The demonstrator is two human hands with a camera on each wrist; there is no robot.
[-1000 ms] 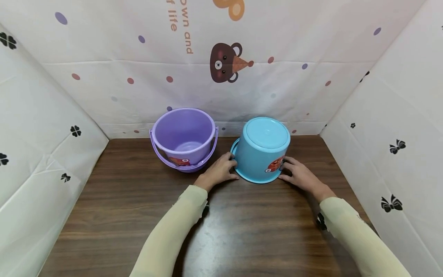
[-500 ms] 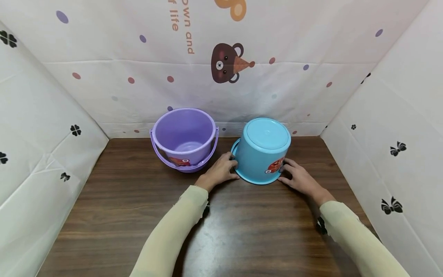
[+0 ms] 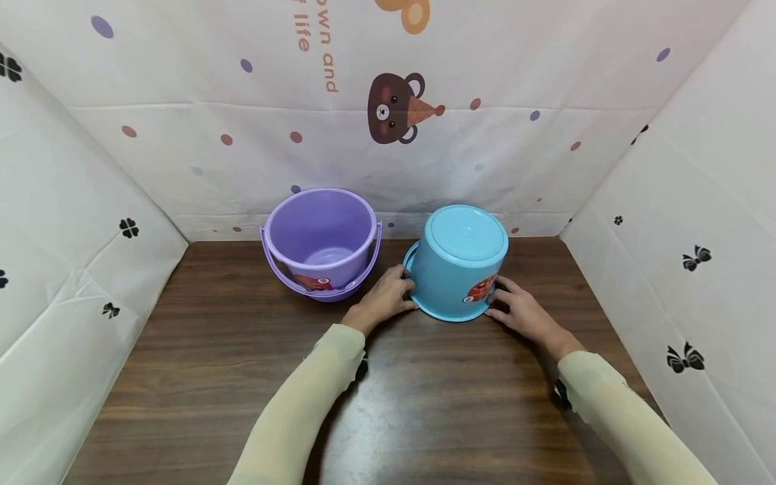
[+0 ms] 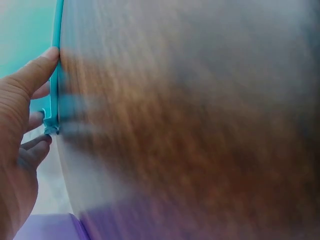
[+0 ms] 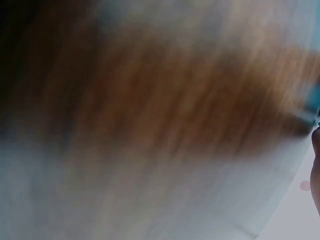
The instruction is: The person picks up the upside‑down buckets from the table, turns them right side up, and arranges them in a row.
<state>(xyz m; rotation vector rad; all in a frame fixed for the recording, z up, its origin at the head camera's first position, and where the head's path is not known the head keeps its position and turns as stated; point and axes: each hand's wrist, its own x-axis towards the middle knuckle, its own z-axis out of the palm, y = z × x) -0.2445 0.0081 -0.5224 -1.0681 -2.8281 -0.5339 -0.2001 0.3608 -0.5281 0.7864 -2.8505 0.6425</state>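
Upside down on the wooden table stands a light blue bucket (image 3: 455, 289), its round base facing up and a red label on its side. My left hand (image 3: 382, 300) grips it low on the left, near the rim and the lowered handle. In the left wrist view the thumb (image 4: 35, 72) presses on the blue rim (image 4: 56, 30), with the other fingers by the handle lug. On the opposite side my right hand (image 3: 523, 312) holds the bucket low beside the label, fingers bent at the rim. Only a sliver of that hand shows in the right wrist view.
A purple bucket (image 3: 322, 225) stands upright to the left of the blue one, its handle hanging down in front. Behind both rises a patterned white sheet (image 3: 273, 168), with more white sheets along the left and right sides of the table (image 3: 424, 417).
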